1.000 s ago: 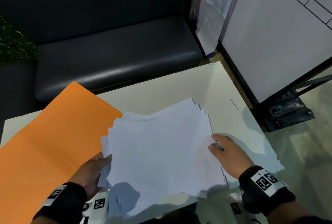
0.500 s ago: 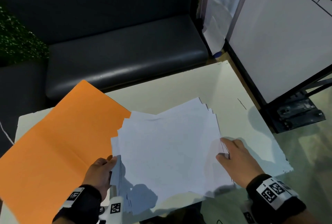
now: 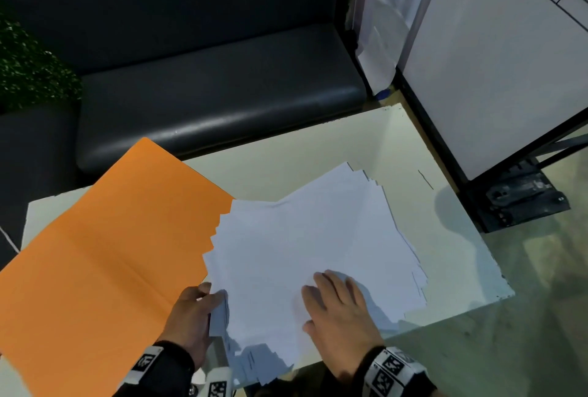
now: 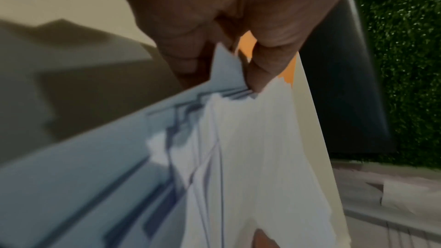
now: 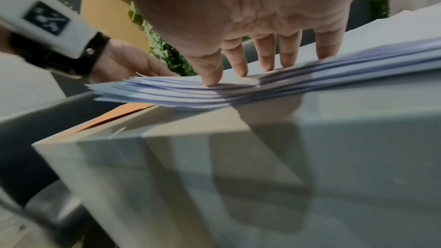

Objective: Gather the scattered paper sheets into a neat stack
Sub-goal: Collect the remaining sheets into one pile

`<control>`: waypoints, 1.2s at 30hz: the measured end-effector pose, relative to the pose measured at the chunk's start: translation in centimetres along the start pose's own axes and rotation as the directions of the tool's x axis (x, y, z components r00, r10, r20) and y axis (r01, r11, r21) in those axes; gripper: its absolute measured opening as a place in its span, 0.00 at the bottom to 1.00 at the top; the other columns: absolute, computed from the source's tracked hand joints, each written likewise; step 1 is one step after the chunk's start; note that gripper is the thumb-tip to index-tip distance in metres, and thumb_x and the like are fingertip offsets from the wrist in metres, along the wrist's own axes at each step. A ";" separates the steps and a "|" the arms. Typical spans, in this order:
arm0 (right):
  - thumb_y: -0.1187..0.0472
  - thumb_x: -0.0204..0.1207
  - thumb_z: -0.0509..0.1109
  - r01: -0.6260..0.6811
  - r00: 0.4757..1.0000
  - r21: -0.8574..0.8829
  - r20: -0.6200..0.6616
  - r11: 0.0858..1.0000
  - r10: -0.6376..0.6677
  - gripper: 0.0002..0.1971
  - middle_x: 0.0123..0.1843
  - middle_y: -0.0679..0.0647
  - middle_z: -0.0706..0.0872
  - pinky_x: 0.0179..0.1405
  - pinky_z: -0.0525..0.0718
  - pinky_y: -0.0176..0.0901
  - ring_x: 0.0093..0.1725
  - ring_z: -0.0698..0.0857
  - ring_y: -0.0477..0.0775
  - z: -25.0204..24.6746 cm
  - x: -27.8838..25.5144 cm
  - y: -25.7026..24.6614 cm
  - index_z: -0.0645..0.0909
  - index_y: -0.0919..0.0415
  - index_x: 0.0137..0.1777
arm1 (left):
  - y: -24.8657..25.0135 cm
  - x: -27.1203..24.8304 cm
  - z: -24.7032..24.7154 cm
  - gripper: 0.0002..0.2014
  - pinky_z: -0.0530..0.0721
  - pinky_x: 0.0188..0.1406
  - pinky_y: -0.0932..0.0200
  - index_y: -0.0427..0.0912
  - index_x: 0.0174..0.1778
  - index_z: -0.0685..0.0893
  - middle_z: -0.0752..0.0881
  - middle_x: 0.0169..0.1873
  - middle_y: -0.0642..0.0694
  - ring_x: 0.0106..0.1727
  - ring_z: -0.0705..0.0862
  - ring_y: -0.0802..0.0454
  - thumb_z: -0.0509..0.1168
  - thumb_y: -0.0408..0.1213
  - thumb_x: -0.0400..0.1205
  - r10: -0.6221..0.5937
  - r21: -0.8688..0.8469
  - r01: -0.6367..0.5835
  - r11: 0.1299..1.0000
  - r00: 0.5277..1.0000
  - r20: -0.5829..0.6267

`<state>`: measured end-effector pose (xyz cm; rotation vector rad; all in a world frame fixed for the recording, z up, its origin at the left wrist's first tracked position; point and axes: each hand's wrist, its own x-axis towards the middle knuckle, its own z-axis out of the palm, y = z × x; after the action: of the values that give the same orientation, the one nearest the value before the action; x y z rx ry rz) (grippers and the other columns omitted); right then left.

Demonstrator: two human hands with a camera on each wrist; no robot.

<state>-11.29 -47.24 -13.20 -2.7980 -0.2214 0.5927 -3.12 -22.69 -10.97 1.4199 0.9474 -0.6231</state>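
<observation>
A loose, fanned pile of white paper sheets [image 3: 305, 237] lies on the pale table [image 3: 302, 155], its near edge hanging over the table's front. My left hand [image 3: 194, 310] grips the pile's left edge, thumb on top and fingers under, as the left wrist view shows at the pinched sheets [image 4: 229, 101]. My right hand [image 3: 337, 307] lies flat on top of the pile near its front, its straight fingertips [image 5: 214, 80] pressing the sheets [image 5: 310, 80] down. The sheet edges are staggered and uneven.
An open orange folder [image 3: 95, 253] covers the table's left part, partly under the sheets. A black sofa [image 3: 206, 94] stands behind the table. A white board on a black frame [image 3: 496, 78] stands at the right, with its foot [image 3: 521, 196] on the floor.
My right hand has left the pile's right edge and come to rest flat on top of the sheets near the front. My left hand keeps its hold on the left edge.
</observation>
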 end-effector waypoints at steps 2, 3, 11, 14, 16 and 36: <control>0.46 0.72 0.68 -0.012 0.997 0.034 -0.072 0.999 0.015 0.21 0.68 0.53 0.82 0.66 0.83 0.62 0.72 0.72 0.58 -0.4 0.2 0.0 0.80 0.52 0.63 | -0.6 -0.8 0.8 0.12 0.84 0.42 0.45 0.40 0.56 0.78 0.87 0.52 0.35 0.51 0.86 0.33 0.73 0.32 0.81 -0.013 -0.019 0.013 1.000 1.000 0.012; 0.46 0.74 0.65 0.012 0.995 0.052 -0.097 0.999 -0.007 0.20 0.67 0.51 0.82 0.65 0.84 0.58 0.71 0.73 0.55 -0.6 0.2 0.2 0.80 0.51 0.64 | -0.6 -1.4 1.4 0.11 0.86 0.44 0.44 0.39 0.57 0.80 0.90 0.50 0.36 0.51 0.88 0.34 0.72 0.31 0.81 -0.036 -0.066 0.040 0.997 0.997 0.069; 0.52 0.83 0.65 -0.385 0.784 0.635 -0.157 0.669 0.600 0.28 0.82 0.54 0.66 0.79 0.70 0.53 0.80 0.69 0.56 -5.8 -0.2 10.2 0.66 0.53 0.83 | 0.3 -1.2 1.7 0.18 0.85 0.48 0.41 0.38 0.53 0.86 0.94 0.46 0.36 0.50 0.89 0.33 0.76 0.20 0.70 0.049 0.051 -0.062 0.997 0.975 0.217; 0.51 0.81 0.70 -0.445 0.715 0.784 0.020 0.433 0.699 0.31 0.76 0.53 0.76 0.72 0.75 0.50 0.71 0.79 0.56 -8.2 0.5 13.6 0.66 0.50 0.82 | 1.1 -1.0 1.0 0.21 0.85 0.50 0.42 0.43 0.54 0.88 0.95 0.48 0.43 0.52 0.90 0.37 0.79 0.23 0.67 0.103 0.046 -0.118 0.992 0.961 0.257; 0.47 0.78 0.72 -0.439 0.748 0.834 0.135 0.333 0.649 0.31 0.69 0.48 0.81 0.72 0.76 0.53 0.67 0.82 0.54 -9.1 0.8 15.1 0.68 0.47 0.79 | 1.5 -1.1 0.5 0.21 0.88 0.47 0.44 0.44 0.55 0.89 0.93 0.54 0.39 0.49 0.93 0.43 0.77 0.21 0.69 0.132 0.033 -0.148 0.988 0.945 0.298; 0.69 0.78 0.72 -0.493 0.827 0.858 0.513 -0.143 0.229 0.17 0.58 0.64 0.92 0.68 0.82 0.65 0.60 0.90 0.67 -9.1 -0.6 11.5 0.83 0.66 0.66 | 4.0 0.2 -3.5 0.31 0.80 0.62 0.47 0.42 0.62 0.87 0.93 0.56 0.46 0.65 0.86 0.41 0.85 0.30 0.61 0.227 0.114 -0.275 0.955 0.921 0.317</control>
<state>-6.93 -60.37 -8.33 -1.1846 0.7804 0.7006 -0.25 -18.80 -8.60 1.5039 0.4725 -0.7067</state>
